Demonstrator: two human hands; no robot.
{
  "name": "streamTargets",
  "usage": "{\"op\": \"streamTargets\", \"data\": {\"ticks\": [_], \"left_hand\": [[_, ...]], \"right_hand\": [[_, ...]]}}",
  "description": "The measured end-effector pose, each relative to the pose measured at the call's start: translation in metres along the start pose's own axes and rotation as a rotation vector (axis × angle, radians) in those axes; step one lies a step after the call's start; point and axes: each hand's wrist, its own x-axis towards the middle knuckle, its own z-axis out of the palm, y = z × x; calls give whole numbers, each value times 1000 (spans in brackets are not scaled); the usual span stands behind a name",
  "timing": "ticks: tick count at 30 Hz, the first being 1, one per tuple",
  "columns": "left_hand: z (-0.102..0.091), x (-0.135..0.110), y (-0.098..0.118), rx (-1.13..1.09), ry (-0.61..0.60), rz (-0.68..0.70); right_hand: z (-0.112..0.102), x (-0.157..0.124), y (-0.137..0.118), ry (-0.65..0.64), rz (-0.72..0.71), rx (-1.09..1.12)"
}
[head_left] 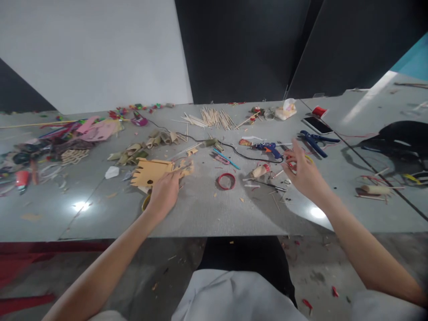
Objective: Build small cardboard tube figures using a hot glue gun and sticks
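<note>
My left hand (pixel 166 189) rests with fingers stretched out at the right edge of a tan notched sheet (pixel 150 174). Its fingertips touch or lie just over small tan scraps (pixel 187 167). Part of a yellow ring (pixel 146 203) shows beside that wrist. My right hand (pixel 302 171) is over the table at the right, fingers apart and slightly bent. Under and beside its fingers are red and yellow parts (pixel 309 158) of something mostly hidden. Just left of it lies a blue glue gun (pixel 270 149), its black cord running back leftward. Blue-handled pliers (pixel 314 141) lie beyond it.
A red ring (pixel 226 181) lies mid-table near a blue pen (pixel 230 159). Cut bamboo pieces (pixel 133 151) and thin wooden sticks (pixel 217 118) lie farther back. A phone (pixel 317 125) and a red spool (pixel 319 111) are at the right. Mixed craft materials crowd the left.
</note>
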Motion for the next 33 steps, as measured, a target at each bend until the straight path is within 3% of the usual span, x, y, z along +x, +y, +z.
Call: {"op": "streamTargets", "data": {"ticks": [3,6,8,13,16,21,27,30,33], "left_hand": [[-11,1,3,-47,98,-46],[-18,-3,16,-64,145,20],[-20,-7,30,-92,158,92],[-20,-21,69,-101,69,243],[-15,-24,81,-101,14,280],[-1,-25,86,-117,-23,293],[7,-29,88,-132,-133,326],[7,-29,89,-114,-174,330],[11,-29,90,-111,-177,324]], "right_hand": [[0,15,8,68,-8,79],[-2,31,14,170,17,177],[-4,45,18,172,24,209],[-8,79,23,210,50,179],[-8,93,19,206,4,237],[-13,113,9,190,-105,177],[-24,145,-4,307,-236,136],[-39,168,-19,325,-238,124],[-69,197,-36,401,-271,146]]}}
